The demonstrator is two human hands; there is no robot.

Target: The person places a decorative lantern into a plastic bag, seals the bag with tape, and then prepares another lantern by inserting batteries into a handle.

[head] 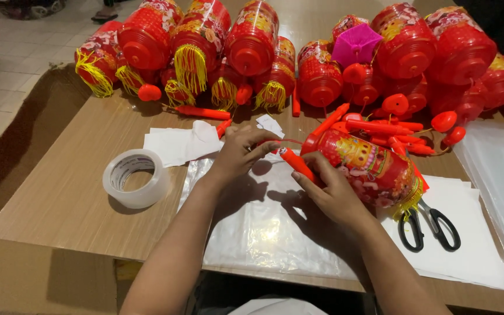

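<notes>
The red cylindrical plastic lantern with gold print (368, 169) lies on its side on the clear plastic sheet (263, 227) on the wooden surface (65, 198). The right hand (333, 195) is closed round its orange plastic stick handle (296, 164); the left hand (240, 151) pinches the thin red string (287, 142). Probably best to keep that string taut and the lantern from rolling.

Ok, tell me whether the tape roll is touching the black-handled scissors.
Apart. The head view shows the tape roll left of both hands and the scissors far right, with clear plastic sheet between them.
</notes>
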